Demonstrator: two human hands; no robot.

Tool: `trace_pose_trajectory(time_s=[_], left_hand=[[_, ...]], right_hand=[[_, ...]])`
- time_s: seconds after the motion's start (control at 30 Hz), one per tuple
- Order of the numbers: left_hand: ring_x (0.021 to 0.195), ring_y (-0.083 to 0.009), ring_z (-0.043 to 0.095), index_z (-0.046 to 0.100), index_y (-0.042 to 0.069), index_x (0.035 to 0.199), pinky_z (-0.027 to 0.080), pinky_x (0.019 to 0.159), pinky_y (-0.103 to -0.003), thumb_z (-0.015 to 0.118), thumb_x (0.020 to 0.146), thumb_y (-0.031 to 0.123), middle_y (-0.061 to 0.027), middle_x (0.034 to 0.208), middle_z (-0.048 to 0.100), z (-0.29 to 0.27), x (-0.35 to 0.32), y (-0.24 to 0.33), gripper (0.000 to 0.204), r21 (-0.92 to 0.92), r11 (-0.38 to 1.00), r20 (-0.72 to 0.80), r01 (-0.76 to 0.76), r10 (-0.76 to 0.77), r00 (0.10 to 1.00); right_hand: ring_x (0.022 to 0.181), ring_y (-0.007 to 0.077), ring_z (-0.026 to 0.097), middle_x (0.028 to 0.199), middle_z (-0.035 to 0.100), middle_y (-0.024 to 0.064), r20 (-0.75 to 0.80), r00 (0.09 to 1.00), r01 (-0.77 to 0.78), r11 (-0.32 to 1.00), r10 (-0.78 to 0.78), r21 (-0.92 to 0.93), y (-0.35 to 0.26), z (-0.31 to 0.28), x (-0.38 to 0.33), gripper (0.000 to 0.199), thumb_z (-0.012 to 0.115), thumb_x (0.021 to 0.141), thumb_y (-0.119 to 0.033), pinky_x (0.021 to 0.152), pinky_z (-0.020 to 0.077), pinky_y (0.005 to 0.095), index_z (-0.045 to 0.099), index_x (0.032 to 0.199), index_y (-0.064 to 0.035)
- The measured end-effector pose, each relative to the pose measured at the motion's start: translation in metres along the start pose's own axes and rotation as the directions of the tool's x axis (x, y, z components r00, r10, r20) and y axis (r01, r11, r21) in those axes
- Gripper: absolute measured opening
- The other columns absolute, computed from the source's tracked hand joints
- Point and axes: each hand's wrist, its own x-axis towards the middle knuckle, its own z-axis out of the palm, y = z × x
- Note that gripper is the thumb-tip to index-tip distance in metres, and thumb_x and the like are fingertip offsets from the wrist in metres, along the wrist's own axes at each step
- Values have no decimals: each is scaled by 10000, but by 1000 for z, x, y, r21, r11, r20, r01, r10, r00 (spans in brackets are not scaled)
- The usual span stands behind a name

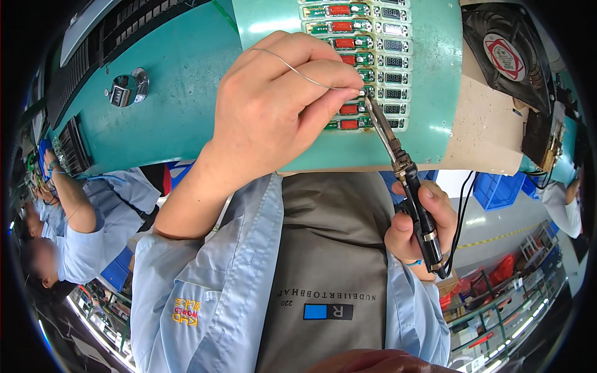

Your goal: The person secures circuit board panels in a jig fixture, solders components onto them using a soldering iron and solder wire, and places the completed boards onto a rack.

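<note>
Between the thumb and fingers of my left hand (pixel 267 102) a thin strand of solder wire (pixel 292 67) is pinched, looping back over the knuckles. My right hand (pixel 429 217) grips the black handle of a soldering iron (pixel 404 171) that slants up and left. Its tip meets a row of small green circuit boards (pixel 343 43), close to where my left fingertips are; whether it touches a joint is too small to tell. Each board carries a red component and sits beside a small dark digit display (pixel 393 78). My left hand covers part of the lower boards.
A green mat (pixel 180 81) covers the bench. A chrome tally counter (pixel 124 90) stands on the left, and a black fan (pixel 507 53) at the far right. A black cable (pixel 460 217) hangs by my right hand. Another person (pixel 81 205) sits at the left.
</note>
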Motion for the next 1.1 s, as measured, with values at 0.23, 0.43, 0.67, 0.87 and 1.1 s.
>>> trace_pose_trajectory(time_s=[0.23,0.43,0.67,0.87,1.1], left_hand=[[792,-155,632,810,45,942,505,684,-252,839,760,-36,-63,987,731,-9,-2,3,202,-20,1000,-43,20,-21,999],[813,-172,647,807,43,924,513,715,-264,811,776,-45,-76,968,739,-42,1,-4,172,16,991,-178,129,-124,976],[813,-196,656,812,81,911,529,756,-297,819,784,6,-62,927,742,-54,-10,23,148,-50,995,-132,88,-94,987],[725,-163,615,753,174,910,473,679,-292,825,851,143,42,945,663,-5,-42,73,99,-269,947,-208,-177,123,970],[710,-214,627,745,170,855,487,677,-348,771,830,166,35,880,683,19,-54,107,36,-227,953,-291,-199,129,948]], right_hand=[[786,243,663,1018,710,155,-69,996,60,993,-53,100,7,1,-8,451,837,929,-233,730,544,352,609,1268,-42],[801,258,670,1036,703,164,-84,993,88,990,-79,108,6,1,-12,487,822,942,-242,744,540,361,572,1314,-50],[757,279,717,1065,686,198,-249,969,-4,1000,1,-13,-6,1,-24,440,723,1025,-336,719,580,360,576,1296,-24],[863,246,668,1063,681,170,-213,967,-73,957,137,282,-12,2,-22,330,678,1052,-226,798,551,340,545,1311,-71],[972,207,603,1117,643,130,-214,970,-8,893,117,450,-19,13,-20,296,677,1041,-155,883,505,312,526,1293,-118]])
